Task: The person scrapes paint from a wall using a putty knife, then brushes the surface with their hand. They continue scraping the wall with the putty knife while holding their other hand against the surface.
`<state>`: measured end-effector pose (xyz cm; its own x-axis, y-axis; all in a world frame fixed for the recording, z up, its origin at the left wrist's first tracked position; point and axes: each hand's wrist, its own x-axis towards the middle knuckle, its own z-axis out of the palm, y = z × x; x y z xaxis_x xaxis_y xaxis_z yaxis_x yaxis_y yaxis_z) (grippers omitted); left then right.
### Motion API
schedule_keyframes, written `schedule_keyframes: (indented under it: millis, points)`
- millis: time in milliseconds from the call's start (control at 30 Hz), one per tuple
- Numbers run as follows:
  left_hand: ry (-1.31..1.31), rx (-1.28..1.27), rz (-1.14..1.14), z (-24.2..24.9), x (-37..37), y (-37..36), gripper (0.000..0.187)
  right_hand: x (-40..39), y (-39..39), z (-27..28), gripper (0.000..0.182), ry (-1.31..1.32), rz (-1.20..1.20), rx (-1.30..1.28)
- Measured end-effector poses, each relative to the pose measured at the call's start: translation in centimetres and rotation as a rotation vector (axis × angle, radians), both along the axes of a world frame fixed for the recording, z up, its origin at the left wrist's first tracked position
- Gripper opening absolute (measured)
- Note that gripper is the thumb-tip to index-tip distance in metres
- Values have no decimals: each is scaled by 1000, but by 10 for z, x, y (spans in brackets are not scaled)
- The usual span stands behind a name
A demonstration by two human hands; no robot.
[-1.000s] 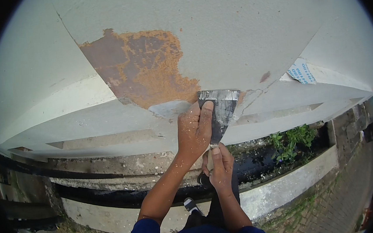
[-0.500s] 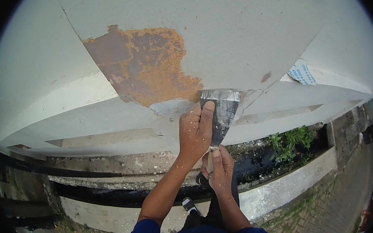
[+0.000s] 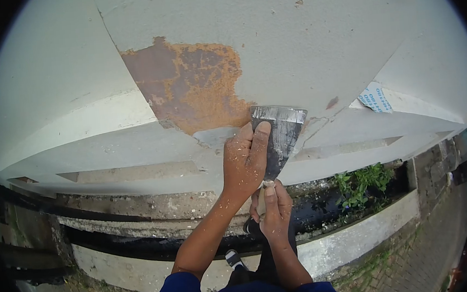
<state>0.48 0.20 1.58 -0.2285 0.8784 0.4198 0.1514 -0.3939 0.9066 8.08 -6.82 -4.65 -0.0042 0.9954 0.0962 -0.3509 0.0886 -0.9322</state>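
Note:
Both my hands are on a wide putty knife [image 3: 284, 136], its worn metal blade pointing up against the pale painted wall [image 3: 313, 46]. My left hand [image 3: 246, 158] grips the blade's left side, thumb lying on its face. Below it, my right hand [image 3: 274, 211] is wrapped round the light handle. Just left of the blade edge lies a stripped patch [image 3: 187, 83] showing orange and brownish layers under the paint. White flecks dot my hands and forearms. The fingers behind the blade are hidden.
A piece of printed sandpaper [image 3: 375, 97] rests on the ledge at right. Below runs a drain channel [image 3: 315, 211] with dark water, a green plant [image 3: 365, 185] and a concrete kerb [image 3: 361, 232]. A crack [image 3: 317, 128] marks the wall right of the blade.
The wall patch appears slightly farther right and lower as the view shifts. The blade edge has moved up a little relative to my view. Both hands keep their hold on the putty knife.

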Motion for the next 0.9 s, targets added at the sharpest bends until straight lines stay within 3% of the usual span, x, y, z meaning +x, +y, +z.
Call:
schedule_keyframes:
  millis: [100,200,367,467,633,733,900]
  points:
    - [24,9,10,-4,0,1,32,-5,-2,-6,27,43,5,-68]
    - [-52,-40,-43,1,-5,2,32,-3,8,10,26,-22,6,50]
    - [-12,18,24,-1,-4,2,32,-6,-4,1,26,-8,-10,-91]
    - [-49,-42,-5,6,-9,1,32,0,8,22,26,-96,26,37]
    - [21,-7,22,8,-7,-2,32,-5,-8,6,28,18,10,-103]
    - [0,-47,-16,19,-12,0,31,-1,3,20,27,-53,26,7]
    - [-17,-33,-22,8,-6,0,31,-1,-5,9,27,32,31,-76]
